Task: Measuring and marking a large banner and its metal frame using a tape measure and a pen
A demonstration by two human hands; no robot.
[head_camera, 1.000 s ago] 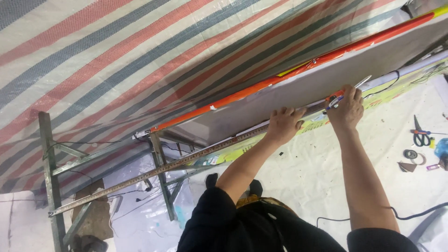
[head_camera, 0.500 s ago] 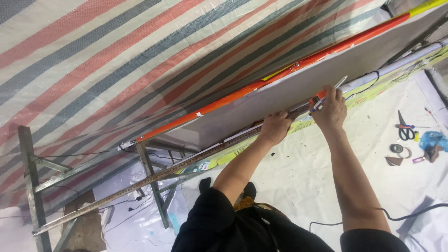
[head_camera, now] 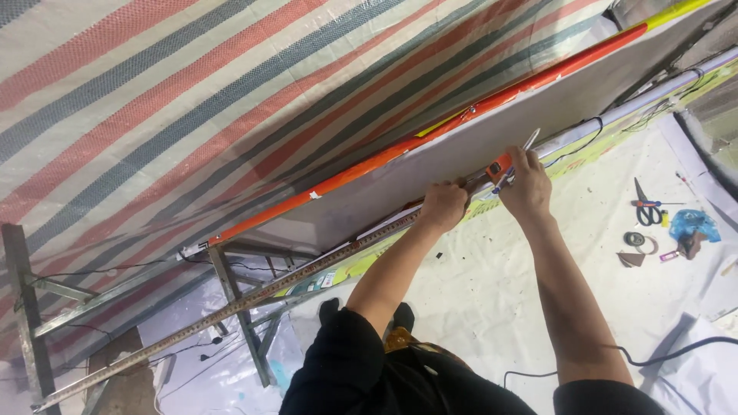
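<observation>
Head view: nearest, the left hand (head_camera: 443,206) presses curled fingers down on a long metal ruler (head_camera: 231,307), which runs away down-left from under them. Just right, the right hand (head_camera: 526,187) is clenched around an orange utility knife (head_camera: 501,165), its blade end poking out above the fingers against the grey board (head_camera: 500,127). Beyond, scissors (head_camera: 646,207) lie on the floor.

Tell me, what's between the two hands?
In the head view, a short stretch of the long ruler lies on the grey board between the left hand and right hand.
</observation>
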